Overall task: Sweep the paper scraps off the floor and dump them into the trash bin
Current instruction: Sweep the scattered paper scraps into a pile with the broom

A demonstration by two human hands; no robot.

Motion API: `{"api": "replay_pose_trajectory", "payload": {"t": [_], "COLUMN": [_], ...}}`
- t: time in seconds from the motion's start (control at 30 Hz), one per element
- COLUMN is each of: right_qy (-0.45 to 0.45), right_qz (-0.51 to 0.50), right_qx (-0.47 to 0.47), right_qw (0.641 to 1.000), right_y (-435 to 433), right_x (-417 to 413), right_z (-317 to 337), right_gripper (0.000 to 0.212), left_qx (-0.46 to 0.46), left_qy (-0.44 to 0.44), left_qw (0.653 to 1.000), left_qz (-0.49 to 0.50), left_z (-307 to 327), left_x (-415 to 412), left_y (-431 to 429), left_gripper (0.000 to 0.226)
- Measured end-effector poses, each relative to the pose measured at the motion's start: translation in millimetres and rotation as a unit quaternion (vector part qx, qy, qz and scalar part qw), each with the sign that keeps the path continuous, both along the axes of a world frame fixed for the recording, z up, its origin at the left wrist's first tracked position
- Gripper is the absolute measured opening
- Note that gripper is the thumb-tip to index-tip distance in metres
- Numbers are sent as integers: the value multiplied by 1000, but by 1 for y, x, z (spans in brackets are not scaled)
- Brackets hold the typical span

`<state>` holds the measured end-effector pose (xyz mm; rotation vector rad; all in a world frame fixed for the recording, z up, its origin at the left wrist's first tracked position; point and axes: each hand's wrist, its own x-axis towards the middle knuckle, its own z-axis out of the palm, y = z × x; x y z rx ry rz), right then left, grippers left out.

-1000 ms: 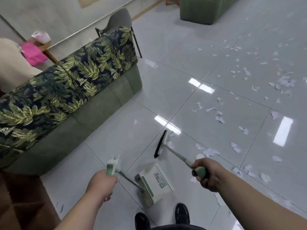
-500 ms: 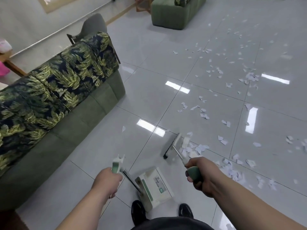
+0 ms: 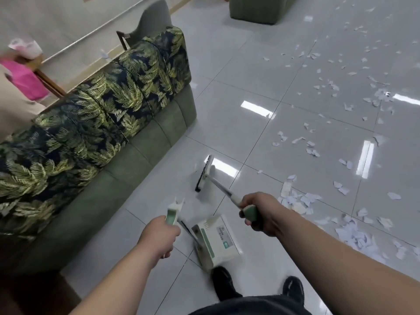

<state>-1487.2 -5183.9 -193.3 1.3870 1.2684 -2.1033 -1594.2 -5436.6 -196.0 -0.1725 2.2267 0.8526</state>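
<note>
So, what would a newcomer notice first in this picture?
White paper scraps litter the glossy floor on the right, with a heap near the right hand. A leaf-print sofa fills the left. The right hand holds a broom; the left hand holds a dustpan.

Glossy pale grey floor tiles (image 3: 227, 87) mirror the lights. White torn paper scraps (image 3: 304, 198) look matt. The leaf-print green sofa (image 3: 102, 123) is soft cloth. The broom's thin shaft (image 3: 221, 186) looks like shiny metal.

1 broom (image 3: 204, 173), 1 dustpan (image 3: 218, 237), 2 sofas (image 3: 113, 110), 1 chair (image 3: 154, 19), 2 shoes (image 3: 223, 283), approx. dozens of paper scraps (image 3: 293, 198).
</note>
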Motion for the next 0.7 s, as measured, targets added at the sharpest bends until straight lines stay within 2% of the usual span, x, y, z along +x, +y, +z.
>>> {"api": "replay_pose_trajectory", "payload": {"t": [0.2, 0.37, 0.5, 0.7], "right_qy": [22, 19, -13, -76], "right_qz": [45, 28, -22, -121], "right_qx": [-12, -49, -74, -76], "right_qw": [999, 998, 997, 987], "right_y": [-16, -15, -2, 35], "right_x": [-71, -99, -78, 1], "right_z": [-34, -56, -61, -45], "right_gripper": [19, 14, 9, 16], "left_qx": [-32, -45, -43, -41], "left_qy": [25, 41, 43, 43], "left_qw": [999, 998, 998, 998], "left_qz": [6, 16, 16, -8], "left_z": [-1, -4, -4, 2], "left_x": [-17, -27, -29, -24], "left_y": [-29, -46, -47, -21], "left_gripper": [9, 6, 7, 12]}}
